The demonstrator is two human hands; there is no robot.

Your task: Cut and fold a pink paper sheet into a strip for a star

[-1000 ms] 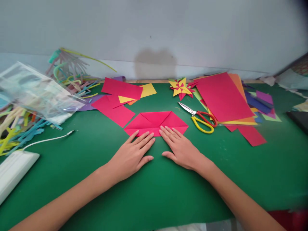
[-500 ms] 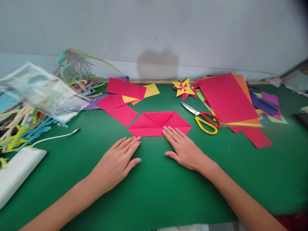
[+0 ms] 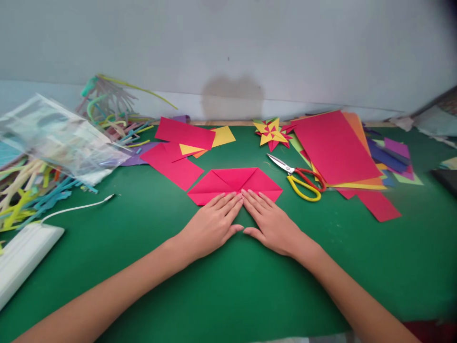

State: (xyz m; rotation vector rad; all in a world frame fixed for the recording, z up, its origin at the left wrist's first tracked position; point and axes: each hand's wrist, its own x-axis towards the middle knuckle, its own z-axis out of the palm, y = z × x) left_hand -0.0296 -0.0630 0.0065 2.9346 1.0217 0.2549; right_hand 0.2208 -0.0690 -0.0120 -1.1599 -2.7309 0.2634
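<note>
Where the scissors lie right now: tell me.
In the head view, the scissors lie right of centre on the green table, between the folded red paper and the stack of coloured sheets.

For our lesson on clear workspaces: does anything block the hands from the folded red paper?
Nothing visible does: the left hand and right hand rest on the folded red paper, along its near side. The scissors lie apart, to its right.
</note>
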